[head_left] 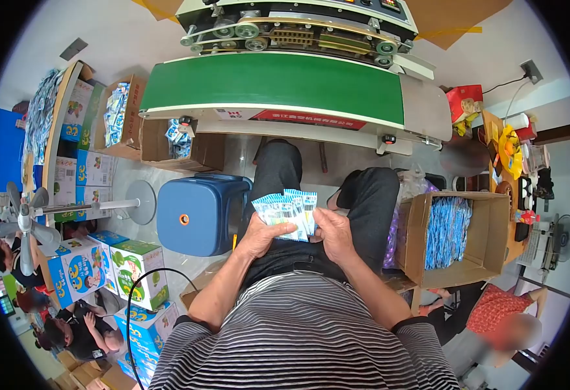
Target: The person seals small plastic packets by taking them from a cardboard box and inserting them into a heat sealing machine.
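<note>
Over my lap, my left hand (260, 235) is closed around a fanned bunch of small blue-and-white printed packets (276, 211), its thumb lying across them. At the right side of the bunch, my right hand (334, 233) pinches the edge of a packet (307, 203) between thumb and fingers. To the right stands an open cardboard box (421, 250) with many similar blue packets (449, 233) packed upright inside. Ahead of my knees is a sealing machine (291, 32) with a green conveyor belt (275, 83).
A blue plastic stool (203, 211) stands left of my legs. Beyond it are a cardboard box (197, 146) holding packets, a standing fan (90, 207) and stacked printed cartons (140, 273). Other people are at the lower left, and a person in a red top (496, 312) is at the lower right.
</note>
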`<state>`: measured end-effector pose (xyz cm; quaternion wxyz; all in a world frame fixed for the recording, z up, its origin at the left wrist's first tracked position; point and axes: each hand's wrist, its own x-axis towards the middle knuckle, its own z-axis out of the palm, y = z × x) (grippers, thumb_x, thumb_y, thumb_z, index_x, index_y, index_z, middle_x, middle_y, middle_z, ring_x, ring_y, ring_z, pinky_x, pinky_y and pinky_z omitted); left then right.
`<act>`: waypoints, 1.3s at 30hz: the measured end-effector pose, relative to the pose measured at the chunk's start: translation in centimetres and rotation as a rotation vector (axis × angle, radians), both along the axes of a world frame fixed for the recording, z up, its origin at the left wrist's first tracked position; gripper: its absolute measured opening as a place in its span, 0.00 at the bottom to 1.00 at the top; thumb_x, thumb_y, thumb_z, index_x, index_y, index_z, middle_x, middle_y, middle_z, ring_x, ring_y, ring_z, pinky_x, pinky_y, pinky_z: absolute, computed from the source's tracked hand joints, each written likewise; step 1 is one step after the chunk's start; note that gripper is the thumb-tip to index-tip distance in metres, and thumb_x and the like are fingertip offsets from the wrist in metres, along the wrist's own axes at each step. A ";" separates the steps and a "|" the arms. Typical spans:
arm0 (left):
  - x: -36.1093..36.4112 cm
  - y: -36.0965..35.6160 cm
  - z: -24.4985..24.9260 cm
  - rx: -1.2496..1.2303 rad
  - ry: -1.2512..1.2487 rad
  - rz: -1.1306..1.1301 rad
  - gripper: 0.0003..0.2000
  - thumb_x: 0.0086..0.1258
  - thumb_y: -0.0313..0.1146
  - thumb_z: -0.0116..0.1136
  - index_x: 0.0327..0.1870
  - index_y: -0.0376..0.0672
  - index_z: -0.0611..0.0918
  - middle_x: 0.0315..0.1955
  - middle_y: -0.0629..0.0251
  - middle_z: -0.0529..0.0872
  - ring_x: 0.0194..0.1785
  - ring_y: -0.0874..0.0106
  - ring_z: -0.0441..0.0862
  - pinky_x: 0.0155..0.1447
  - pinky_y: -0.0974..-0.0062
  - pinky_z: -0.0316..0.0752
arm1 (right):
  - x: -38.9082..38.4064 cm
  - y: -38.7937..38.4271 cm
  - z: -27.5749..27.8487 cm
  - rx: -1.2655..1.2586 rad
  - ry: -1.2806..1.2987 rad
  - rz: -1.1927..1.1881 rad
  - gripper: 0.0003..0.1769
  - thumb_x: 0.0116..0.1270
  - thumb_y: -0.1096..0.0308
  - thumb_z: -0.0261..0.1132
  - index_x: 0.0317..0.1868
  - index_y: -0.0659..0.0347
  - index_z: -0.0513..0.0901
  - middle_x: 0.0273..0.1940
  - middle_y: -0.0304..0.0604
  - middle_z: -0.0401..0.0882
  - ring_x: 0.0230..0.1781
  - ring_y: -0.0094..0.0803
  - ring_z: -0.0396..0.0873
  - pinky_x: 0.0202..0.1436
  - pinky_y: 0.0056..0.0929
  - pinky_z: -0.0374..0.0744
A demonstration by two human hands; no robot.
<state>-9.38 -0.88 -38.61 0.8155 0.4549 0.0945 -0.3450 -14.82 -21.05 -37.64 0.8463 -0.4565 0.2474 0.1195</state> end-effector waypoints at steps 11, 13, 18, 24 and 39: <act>1.1 -0.4 0.5 0.049 -0.038 -0.024 0.26 0.59 0.18 0.75 0.60 0.35 0.82 0.52 0.58 0.90 0.55 0.66 0.90 0.62 0.65 0.84 | 1.8 -2.3 1.5 -0.463 -0.339 0.284 0.17 0.80 0.69 0.64 0.61 0.73 0.84 0.45 0.41 0.89 0.42 0.21 0.85 0.48 0.22 0.82; 1.3 -0.5 0.5 0.065 -0.086 -0.044 0.26 0.59 0.18 0.75 0.60 0.35 0.82 0.52 0.58 0.91 0.54 0.65 0.90 0.62 0.65 0.84 | 1.9 -2.2 2.0 -0.413 -0.294 0.265 0.17 0.79 0.69 0.64 0.60 0.73 0.85 0.45 0.41 0.89 0.42 0.20 0.84 0.48 0.22 0.81; 1.9 -0.8 1.5 -0.013 -0.053 0.024 0.23 0.60 0.18 0.75 0.58 0.36 0.85 0.51 0.60 0.91 0.53 0.71 0.89 0.60 0.69 0.83 | 1.5 -2.1 0.1 -0.106 -0.125 0.121 0.14 0.78 0.70 0.65 0.55 0.71 0.87 0.44 0.40 0.89 0.42 0.19 0.84 0.47 0.21 0.81; 2.1 -0.7 1.7 -0.019 -0.029 0.039 0.22 0.61 0.19 0.75 0.58 0.36 0.85 0.50 0.61 0.91 0.52 0.71 0.89 0.60 0.70 0.83 | 2.3 -1.6 2.1 -0.220 -0.189 0.111 0.13 0.78 0.73 0.64 0.58 0.71 0.84 0.43 0.39 0.87 0.45 0.18 0.82 0.51 0.20 0.80; 3.7 -0.7 5.3 0.187 -0.247 -0.286 0.19 0.59 0.21 0.77 0.53 0.36 0.87 0.45 0.63 0.93 0.48 0.75 0.89 0.57 0.72 0.84 | 4.0 -5.8 3.3 -0.112 -0.271 0.562 0.19 0.78 0.69 0.63 0.65 0.68 0.81 0.47 0.41 0.88 0.44 0.20 0.83 0.46 0.24 0.83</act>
